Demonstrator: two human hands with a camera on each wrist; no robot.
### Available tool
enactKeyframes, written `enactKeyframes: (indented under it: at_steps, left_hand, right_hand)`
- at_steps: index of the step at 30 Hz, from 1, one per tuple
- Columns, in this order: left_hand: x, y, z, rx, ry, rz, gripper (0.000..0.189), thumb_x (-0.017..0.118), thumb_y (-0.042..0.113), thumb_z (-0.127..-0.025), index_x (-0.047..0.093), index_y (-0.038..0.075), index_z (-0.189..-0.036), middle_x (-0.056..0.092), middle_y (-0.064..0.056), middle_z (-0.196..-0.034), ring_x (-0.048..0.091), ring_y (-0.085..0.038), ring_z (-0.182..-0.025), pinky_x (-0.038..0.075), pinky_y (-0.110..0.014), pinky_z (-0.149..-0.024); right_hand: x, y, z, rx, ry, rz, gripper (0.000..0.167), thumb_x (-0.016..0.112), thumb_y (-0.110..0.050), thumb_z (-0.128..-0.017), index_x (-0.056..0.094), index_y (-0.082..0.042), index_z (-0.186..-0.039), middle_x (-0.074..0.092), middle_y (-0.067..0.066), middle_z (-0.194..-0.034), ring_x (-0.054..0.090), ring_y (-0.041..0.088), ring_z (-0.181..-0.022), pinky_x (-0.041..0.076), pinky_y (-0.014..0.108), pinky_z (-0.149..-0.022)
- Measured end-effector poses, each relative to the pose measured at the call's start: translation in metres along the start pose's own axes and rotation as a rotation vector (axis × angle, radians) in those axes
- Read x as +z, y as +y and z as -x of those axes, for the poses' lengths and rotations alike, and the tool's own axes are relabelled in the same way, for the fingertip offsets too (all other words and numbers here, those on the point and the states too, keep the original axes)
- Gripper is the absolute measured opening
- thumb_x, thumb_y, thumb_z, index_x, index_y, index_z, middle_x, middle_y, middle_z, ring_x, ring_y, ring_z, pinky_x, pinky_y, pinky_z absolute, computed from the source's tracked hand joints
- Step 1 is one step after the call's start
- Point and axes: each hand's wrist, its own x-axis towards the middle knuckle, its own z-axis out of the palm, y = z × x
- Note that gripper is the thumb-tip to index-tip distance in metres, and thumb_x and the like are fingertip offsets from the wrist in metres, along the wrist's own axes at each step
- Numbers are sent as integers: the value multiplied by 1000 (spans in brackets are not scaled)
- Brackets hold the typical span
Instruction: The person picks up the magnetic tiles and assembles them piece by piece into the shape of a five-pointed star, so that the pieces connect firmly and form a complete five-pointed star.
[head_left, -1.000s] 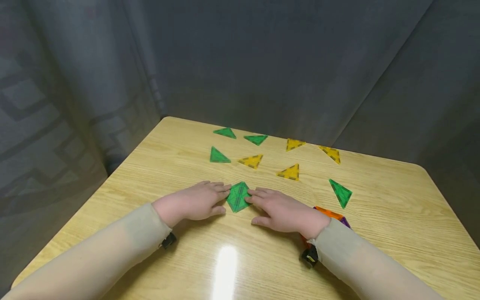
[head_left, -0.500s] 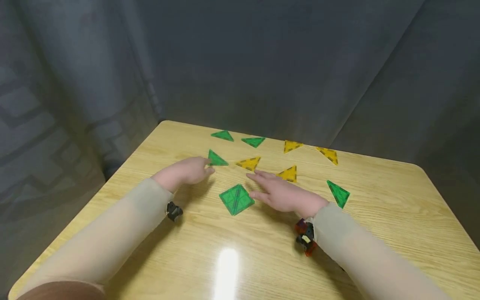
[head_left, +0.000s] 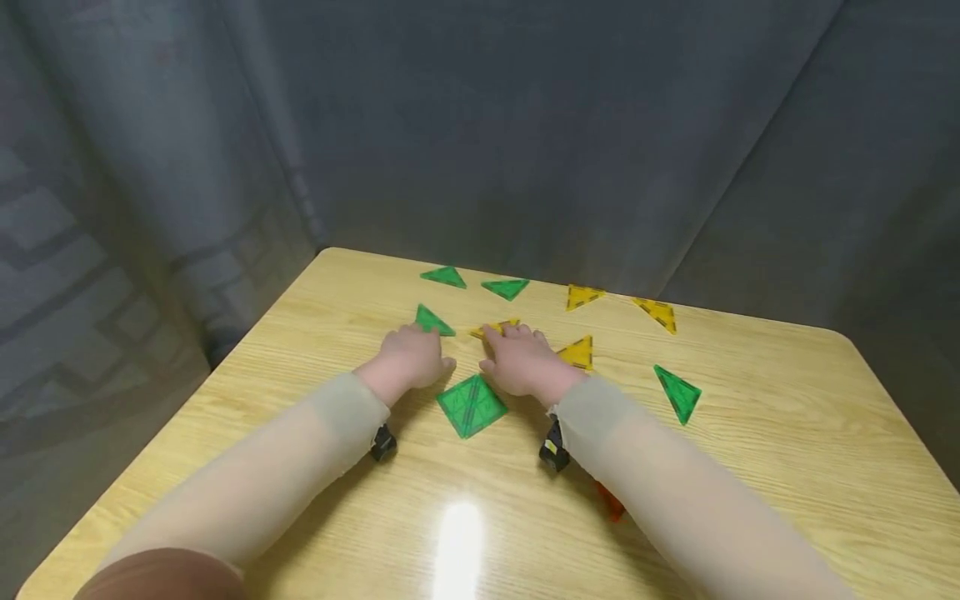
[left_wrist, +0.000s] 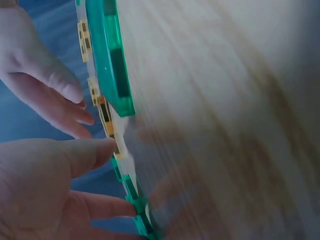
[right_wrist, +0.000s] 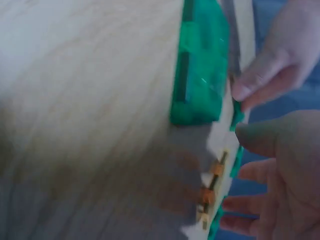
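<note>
My left hand (head_left: 408, 357) reaches over the table with its fingertips at a translucent green triangle tile (head_left: 431, 320). In the left wrist view, the fingers of that left hand (left_wrist: 30, 185) extend toward green tile edges, thumb apart from them. My right hand (head_left: 525, 362) lies over a yellow triangle tile (head_left: 493, 328), partly covering it. The right wrist view has the right hand (right_wrist: 287, 165) with fingers spread and extended. Between the forearms lies a green square (head_left: 472, 407) of two triangle tiles side by side.
Farther back lie green triangles (head_left: 505, 288) and yellow triangles (head_left: 582, 297). Another yellow triangle (head_left: 579, 353) sits just right of the right hand, and a green triangle (head_left: 678, 393) farther right. A red-orange piece (head_left: 611, 502) shows partly under the right forearm. Dark curtains (head_left: 480, 133) hang behind the table.
Both hands have left the green square and moved forward, the left to a green triangle, the right to a yellow one. The square stays flat on the table.
</note>
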Motion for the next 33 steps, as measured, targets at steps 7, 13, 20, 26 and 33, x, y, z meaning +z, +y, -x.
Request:
enactKeyframes:
  at_steps: [7,13,20,26,33]
  left_hand:
    - [-2,-3,-7,76,39,17,53,49,44,-102,65,-2,-124,52,-23,-138,44,-42,-129,40,-53,-105]
    - [-6,-4,-10,138,19,62,49,50,39,-103,68,-4,-117,49,-23,-143,37,-41,-137,31,-50,-113]
    - [-3,-15,-20,266,-4,203,49,50,37,-104,60,-5,-128,30,-24,-155,32,-40,-140,27,-48,-115]
    - [-1,-28,-24,336,-32,245,54,48,34,-105,46,-5,-143,24,-17,-159,28,-35,-143,24,-45,-117]
    - [-6,-41,-25,413,-50,202,51,49,27,-105,44,-3,-145,25,-14,-159,26,-34,-144,23,-46,-117]
  right_hand:
    - [8,-9,-4,58,19,65,63,46,-43,-104,28,-15,-157,27,17,-158,18,37,-146,10,56,-118]
    - [11,2,-6,-80,34,64,56,39,-37,-107,30,-10,-156,27,19,-158,22,38,-144,19,53,-117]
    - [6,14,-5,-174,-1,-27,48,39,-27,-108,36,-11,-153,23,18,-159,23,34,-145,24,49,-116]
    - [7,19,-8,-210,12,-38,46,39,-27,-108,39,-9,-151,30,16,-157,26,32,-144,24,47,-117]
    - [8,25,-12,-215,43,-58,40,43,-25,-107,44,-6,-143,50,13,-140,46,28,-130,38,43,-107]
